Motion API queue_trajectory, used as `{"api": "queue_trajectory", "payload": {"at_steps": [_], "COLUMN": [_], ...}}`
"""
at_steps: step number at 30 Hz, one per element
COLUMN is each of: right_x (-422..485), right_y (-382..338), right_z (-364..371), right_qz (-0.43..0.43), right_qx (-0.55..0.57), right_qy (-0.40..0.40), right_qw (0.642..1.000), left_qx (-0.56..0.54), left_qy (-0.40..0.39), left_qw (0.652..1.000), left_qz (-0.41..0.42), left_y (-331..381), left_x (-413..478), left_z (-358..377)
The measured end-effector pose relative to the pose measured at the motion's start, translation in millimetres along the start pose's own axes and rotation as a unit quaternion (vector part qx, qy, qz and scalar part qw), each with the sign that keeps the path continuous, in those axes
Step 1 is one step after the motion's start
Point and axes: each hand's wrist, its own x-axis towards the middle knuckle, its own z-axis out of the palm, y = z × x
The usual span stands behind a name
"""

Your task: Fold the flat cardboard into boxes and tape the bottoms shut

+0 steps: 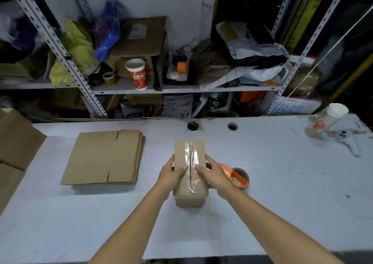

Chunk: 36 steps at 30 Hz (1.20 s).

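Note:
A small brown cardboard box stands on the white table in front of me, its flaps on top closed with a strip of clear tape along the seam. My left hand grips the box's left side, thumb pressing on the top near the seam. My right hand grips the right side, its thumb on the tape. A stack of flat cardboard blanks lies to the left. An orange tape dispenser with a brown roll sits just right of my right hand.
More brown cardboard lies at the table's left edge. A clear jar with a white lid and a white tool sit at the far right. Two round holes pierce the table's back. Cluttered metal shelves stand behind.

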Motion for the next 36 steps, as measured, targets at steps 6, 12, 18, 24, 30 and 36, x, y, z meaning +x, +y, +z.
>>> {"api": "queue_trajectory", "payload": {"at_steps": [6, 12, 18, 24, 30, 36], "right_x": [3.2, 11.2, 35.1, 54.2, 45.5, 13.3], "right_y": [1.1, 15.4, 56.5, 86.8, 64.3, -13.0], "right_z": [-7.5, -51.6, -74.7, -58.6, -72.5, -93.2], "right_qz": [0.028, 0.099, 0.052, 0.084, 0.052, -0.047], "right_qx": [0.013, -0.153, -0.442, -0.469, -0.426, -0.221], "right_qy": [-0.032, 0.036, 0.090, 0.047, 0.071, 0.076], "right_qw": [0.999, 0.983, 0.891, 0.878, 0.900, 0.971], "left_qx": [-0.014, -0.030, -0.047, -0.042, -0.048, 0.049], "left_qy": [0.020, 0.039, 0.053, 0.061, 0.065, 0.097], "left_qw": [1.000, 0.998, 0.996, 0.996, 0.994, 0.994], "left_qz": [-0.017, -0.040, -0.053, -0.052, -0.070, 0.022], "left_y": [-5.3, -11.0, -13.2, -17.9, -13.6, 34.1], "left_x": [7.5, 11.5, 9.5, 11.6, 10.3, 12.9], "left_z": [0.3, 2.1, 7.0, 6.2, 5.0, -8.4]}}
